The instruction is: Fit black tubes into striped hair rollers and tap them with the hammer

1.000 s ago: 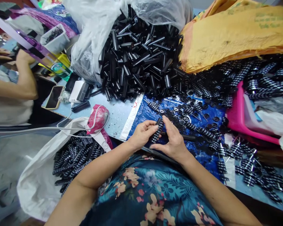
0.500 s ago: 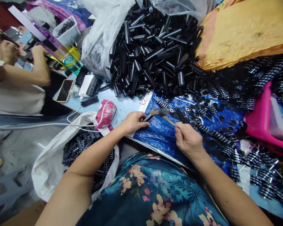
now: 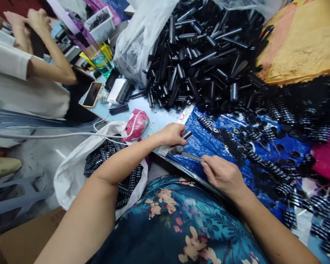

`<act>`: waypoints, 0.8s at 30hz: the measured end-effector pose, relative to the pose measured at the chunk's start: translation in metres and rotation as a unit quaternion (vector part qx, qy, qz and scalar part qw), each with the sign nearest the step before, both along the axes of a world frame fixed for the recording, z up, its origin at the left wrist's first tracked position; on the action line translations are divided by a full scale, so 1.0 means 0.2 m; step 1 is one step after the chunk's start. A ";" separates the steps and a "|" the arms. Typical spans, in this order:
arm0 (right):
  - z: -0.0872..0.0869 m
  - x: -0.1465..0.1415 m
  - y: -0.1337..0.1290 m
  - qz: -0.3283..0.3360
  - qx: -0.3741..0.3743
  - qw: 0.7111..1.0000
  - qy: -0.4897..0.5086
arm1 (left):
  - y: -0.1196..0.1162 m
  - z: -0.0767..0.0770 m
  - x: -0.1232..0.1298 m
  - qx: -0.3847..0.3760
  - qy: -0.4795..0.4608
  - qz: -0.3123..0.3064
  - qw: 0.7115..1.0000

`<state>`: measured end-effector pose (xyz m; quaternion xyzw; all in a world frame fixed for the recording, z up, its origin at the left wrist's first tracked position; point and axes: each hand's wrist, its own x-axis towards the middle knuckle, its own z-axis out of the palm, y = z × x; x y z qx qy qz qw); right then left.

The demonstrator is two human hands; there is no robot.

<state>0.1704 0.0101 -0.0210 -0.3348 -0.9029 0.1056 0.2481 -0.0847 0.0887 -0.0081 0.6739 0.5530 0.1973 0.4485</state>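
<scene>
My left hand [image 3: 173, 134] grips a short dark tube [image 3: 187, 135] at the near edge of the table, over the blue plastic sheet [image 3: 200, 146]. A hammer [image 3: 177, 149] is in my right hand [image 3: 222, 174], its fingers wrapped round the thin handle. The hammer's head is just below my left fingers, on the near side of the tube. Small black parts [image 3: 231, 145] and black discs lie on the sheet to the right. Beyond both hands rises a big heap of glossy black tubes [image 3: 192, 62].
A white sack [image 3: 68, 176] of checkered black pieces stands at my left, beside a pink bundle [image 3: 137, 124] with a white cable. A phone [image 3: 92, 94] lies further back. Another person's arm [image 3: 52, 66] is at upper left. Checkered rollers and a yellow bag [image 3: 302, 44] are at right.
The view has shifted, so the surroundings appear further right. The hammer head has moved from the right of the tube, above the sheet, to just below my left hand. Both hands keep their grips.
</scene>
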 end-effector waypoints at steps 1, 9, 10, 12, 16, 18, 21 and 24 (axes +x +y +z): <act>0.00 0.03 0.00 0.000 -0.010 1.000 0.028 | -0.04 0.04 -0.03 0.009 -0.001 0.000 1.000; -0.17 0.22 -0.02 -0.095 0.073 0.992 -0.045 | -0.72 0.40 -0.71 -0.110 0.271 -0.095 0.951; -0.18 0.22 -0.02 -0.093 0.070 0.992 -0.047 | -0.82 0.39 -0.74 -0.082 0.345 -0.043 0.934; -0.17 0.20 -0.03 -0.096 0.065 0.992 -0.053 | -0.98 0.31 -0.70 -0.004 0.414 0.011 0.910; -0.12 0.17 -0.03 -0.115 0.078 0.987 -0.074 | -1.16 0.06 -0.49 0.118 0.353 -0.088 0.924; -0.12 0.18 -0.02 -0.096 0.073 0.989 -0.083 | -1.19 -0.03 -0.50 0.132 0.365 -0.092 0.917; -0.15 0.19 0.01 -0.064 0.059 0.992 -0.091 | -1.19 -0.06 -0.71 0.108 0.417 -0.060 0.900; -0.13 0.18 -0.05 -0.117 0.087 0.988 -0.057 | -1.18 0.05 -0.88 0.058 0.462 0.004 0.885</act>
